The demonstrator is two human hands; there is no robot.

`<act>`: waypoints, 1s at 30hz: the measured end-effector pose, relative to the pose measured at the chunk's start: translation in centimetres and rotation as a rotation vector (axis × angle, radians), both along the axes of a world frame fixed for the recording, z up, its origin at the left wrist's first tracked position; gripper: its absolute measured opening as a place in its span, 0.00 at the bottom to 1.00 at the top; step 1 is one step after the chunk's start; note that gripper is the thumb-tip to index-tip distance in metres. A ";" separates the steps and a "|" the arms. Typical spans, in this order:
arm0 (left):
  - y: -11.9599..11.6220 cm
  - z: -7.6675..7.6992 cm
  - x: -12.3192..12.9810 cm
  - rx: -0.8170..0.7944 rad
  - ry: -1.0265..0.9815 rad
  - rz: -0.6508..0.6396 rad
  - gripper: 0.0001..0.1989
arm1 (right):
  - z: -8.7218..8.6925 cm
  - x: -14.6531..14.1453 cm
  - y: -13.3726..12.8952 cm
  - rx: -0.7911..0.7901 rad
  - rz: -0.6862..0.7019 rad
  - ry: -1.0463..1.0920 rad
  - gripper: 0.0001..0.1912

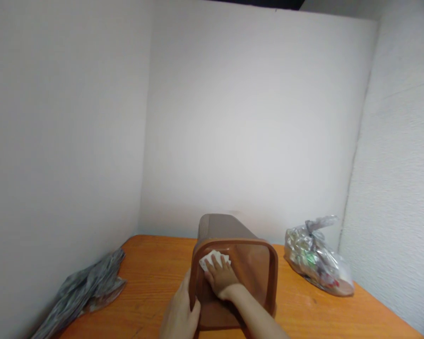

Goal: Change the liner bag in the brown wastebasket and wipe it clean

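A brown plastic trash bin [235,241] lies tipped on its side, its open mouth facing me. My left hand [183,308] grips the left side of the rim, thumb at the front and the other fingers hidden along the outside. Inside the mouth, my right hand [222,278] presses a folded white tissue [215,256] against the upper left inner wall. Its fingers lie spread over the tissue, which shows around their tips.
The bin rests on an orange wooden table [155,263]. At the right back sits a knotted clear plastic bag [314,259] of mixed litter. A crumpled grey plastic bag [88,289] lies along the left edge. White walls [247,122] enclose the table at the back and sides.
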State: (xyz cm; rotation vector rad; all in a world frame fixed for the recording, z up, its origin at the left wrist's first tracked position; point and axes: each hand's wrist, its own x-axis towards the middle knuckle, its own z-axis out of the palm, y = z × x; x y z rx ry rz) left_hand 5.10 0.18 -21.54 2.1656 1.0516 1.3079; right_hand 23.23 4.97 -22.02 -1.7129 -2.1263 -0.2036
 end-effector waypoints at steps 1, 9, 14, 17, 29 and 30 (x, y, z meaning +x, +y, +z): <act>0.0 -0.1 0.0 0.001 0.011 0.003 0.29 | 0.1 0.2 0.8 -0.024 -0.047 0.006 0.24; -0.1 -1.0 0.4 0.037 0.027 0.104 0.33 | 1.2 1.1 2.1 -0.193 -0.322 0.019 0.30; -0.2 -0.2 0.0 0.008 0.092 0.066 0.36 | 1.6 1.8 -1.4 -0.253 -0.304 -0.038 0.34; -0.4 0.3 0.1 0.029 0.107 0.088 0.33 | 1.2 1.7 -5.6 -0.236 -0.257 -0.073 0.37; -3.8 7.2 -0.1 0.115 0.416 0.221 0.37 | -2.3 5.9 -15.6 -0.095 0.027 -0.146 0.35; -4.2 8.6 0.0 0.135 0.471 0.233 0.36 | -2.5 6.4 -15.7 -0.057 0.062 -0.145 0.30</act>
